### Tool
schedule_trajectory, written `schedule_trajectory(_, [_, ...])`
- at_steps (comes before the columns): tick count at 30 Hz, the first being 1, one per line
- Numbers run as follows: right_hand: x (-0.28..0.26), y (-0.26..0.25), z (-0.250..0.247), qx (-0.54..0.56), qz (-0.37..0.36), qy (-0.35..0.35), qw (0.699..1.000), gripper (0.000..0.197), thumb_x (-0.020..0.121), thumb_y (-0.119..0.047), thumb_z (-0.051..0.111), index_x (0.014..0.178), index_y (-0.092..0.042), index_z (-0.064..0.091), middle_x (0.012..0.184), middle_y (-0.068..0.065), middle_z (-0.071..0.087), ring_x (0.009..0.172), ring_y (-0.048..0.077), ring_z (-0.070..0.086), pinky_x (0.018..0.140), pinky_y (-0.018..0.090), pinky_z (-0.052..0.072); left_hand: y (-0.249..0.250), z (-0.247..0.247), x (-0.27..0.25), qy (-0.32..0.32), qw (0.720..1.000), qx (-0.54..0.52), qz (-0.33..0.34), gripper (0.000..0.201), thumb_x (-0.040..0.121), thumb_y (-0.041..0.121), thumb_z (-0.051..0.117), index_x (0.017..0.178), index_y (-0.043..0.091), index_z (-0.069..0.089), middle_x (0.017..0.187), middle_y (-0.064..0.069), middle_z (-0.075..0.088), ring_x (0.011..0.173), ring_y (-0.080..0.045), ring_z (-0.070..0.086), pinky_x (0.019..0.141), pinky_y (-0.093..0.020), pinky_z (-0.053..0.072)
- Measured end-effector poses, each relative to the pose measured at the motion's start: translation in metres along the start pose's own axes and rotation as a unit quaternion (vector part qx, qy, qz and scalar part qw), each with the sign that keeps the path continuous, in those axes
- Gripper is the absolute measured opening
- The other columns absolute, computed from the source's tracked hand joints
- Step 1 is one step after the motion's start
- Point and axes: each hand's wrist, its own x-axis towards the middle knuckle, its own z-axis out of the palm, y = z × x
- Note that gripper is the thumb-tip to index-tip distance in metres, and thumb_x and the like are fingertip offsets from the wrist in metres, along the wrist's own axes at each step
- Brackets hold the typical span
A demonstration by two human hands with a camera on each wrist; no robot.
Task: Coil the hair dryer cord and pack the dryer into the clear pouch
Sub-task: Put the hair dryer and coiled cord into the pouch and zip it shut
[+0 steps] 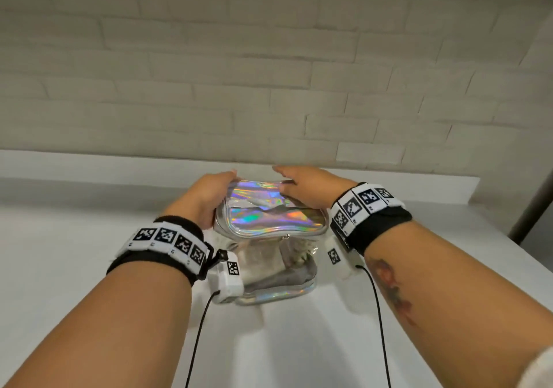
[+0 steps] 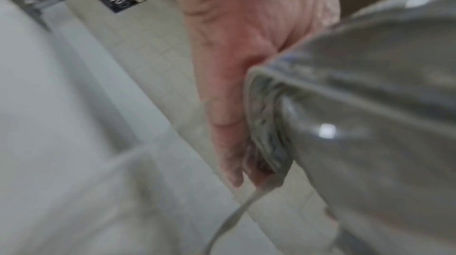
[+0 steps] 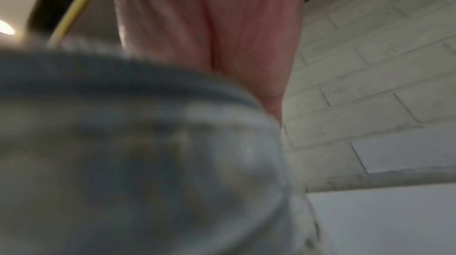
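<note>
The clear pouch (image 1: 269, 268) with a holographic lid (image 1: 269, 217) stands upright on the white counter (image 1: 89, 282). Through its clear side I see a grey and white shape (image 1: 278, 274), apparently the dryer with its cord, but blurred. My left hand (image 1: 214, 191) grips the lid's far left corner, fingers curled round the rim. My right hand (image 1: 299, 182) holds the far right edge, thumb on the lid and fingers over the back. In the left wrist view my palm (image 2: 234, 64) lies against the pouch rim (image 2: 269, 122). The right wrist view is blurred: palm (image 3: 209, 25) above the pouch (image 3: 123, 142).
A white brick wall (image 1: 269, 58) rises behind a low ledge (image 1: 89, 163) at the counter's back. The counter's right edge (image 1: 514, 256) drops off near a dark post. A thin strap (image 2: 231, 218) hangs from the pouch by my left fingers. A dark label (image 2: 119, 0) shows on the wall.
</note>
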Motion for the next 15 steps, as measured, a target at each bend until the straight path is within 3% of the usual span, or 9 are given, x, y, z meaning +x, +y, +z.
schedule_trajectory(3, [0.007,0.002,0.011,-0.013,-0.013,-0.02,1.0,0.043,0.096,-0.036,0.044,0.136,-0.023,0.046,0.131,0.015,0.053,0.118,0.032,0.052,0.096,0.034,0.04,-0.009,0.004,-0.004,-0.021,0.997,-0.077,-0.017,0.039,0.098,0.031,0.04,0.08,0.008,0.065,0.062,-0.011,0.072,0.052,-0.024,0.069,0.064,-0.033,0.054])
schedule_trajectory(7, [0.006,0.012,0.009,-0.028,0.016,-0.002,0.999,0.031,0.096,-0.034,0.042,0.116,-0.017,0.058,0.116,0.015,0.06,0.105,0.033,0.056,0.079,0.033,0.038,-0.014,0.015,-0.001,-0.027,0.998,-0.063,-0.014,0.027,0.093,0.021,0.049,0.081,0.006,0.068,0.075,-0.014,0.07,0.056,-0.025,0.068,0.055,-0.03,0.058])
schedule_trajectory(9, [0.005,0.02,0.009,-0.03,0.04,0.01,0.999,0.03,0.096,-0.032,0.041,0.112,-0.015,0.059,0.115,0.015,0.061,0.103,0.033,0.056,0.076,0.032,0.036,-0.016,0.018,0.002,-0.041,0.998,-0.039,0.002,0.021,0.092,0.013,0.05,0.087,0.004,0.068,0.083,-0.017,0.07,0.062,-0.025,0.07,0.06,-0.032,0.059])
schedule_trajectory(12, [0.001,0.028,0.012,-0.023,0.064,0.031,0.997,0.031,0.096,-0.033,0.04,0.113,-0.015,0.058,0.116,0.016,0.06,0.103,0.034,0.056,0.077,0.034,0.038,-0.019,0.02,0.003,-0.053,0.998,0.01,0.018,0.026,0.09,0.007,0.052,0.11,0.002,0.068,0.106,-0.022,0.071,0.087,-0.033,0.069,0.082,-0.043,0.057])
schedule_trajectory(15, [-0.001,0.029,0.013,-0.009,0.068,0.04,0.997,0.032,0.095,-0.035,0.042,0.113,-0.015,0.06,0.115,0.016,0.06,0.104,0.034,0.056,0.079,0.034,0.039,-0.02,0.023,0.002,-0.044,0.998,0.028,0.038,0.026,0.091,0.004,0.05,0.112,0.003,0.066,0.1,-0.02,0.07,0.085,-0.033,0.066,0.083,-0.044,0.056])
